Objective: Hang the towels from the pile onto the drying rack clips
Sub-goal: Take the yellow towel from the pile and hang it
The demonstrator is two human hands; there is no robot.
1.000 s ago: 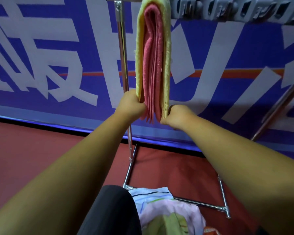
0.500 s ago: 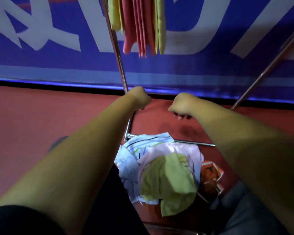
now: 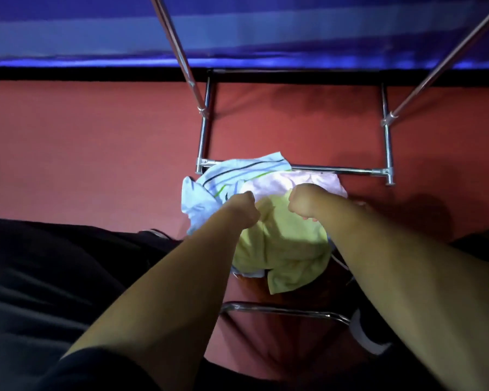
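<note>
A pile of towels lies on the red floor at the foot of the drying rack. A pale yellow towel [image 3: 283, 249] is on top, with a pink towel [image 3: 280, 183] and a white towel with blue, green and black stripes [image 3: 232, 173] behind it. My left hand [image 3: 243, 206] hovers in a fist over the yellow towel's upper left edge. My right hand [image 3: 299, 203] is curled over its upper right part, and nothing shows in its fingers. Whether either hand touches the cloth cannot be told. The rack's clips and the hung towels are out of view.
The rack's chrome base bar [image 3: 336, 169] runs behind the pile, and two slanted poles [image 3: 178, 52] [image 3: 446, 57] rise from its side feet. A curved metal bar [image 3: 280, 311] lies below the pile. My dark trouser leg [image 3: 54, 277] fills the left, a shoe [image 3: 364, 334] sits at the right.
Both hands let go of the hung yellow and pink towels and dropped to the pile. The view tilted down, so the hung towels left the frame.
</note>
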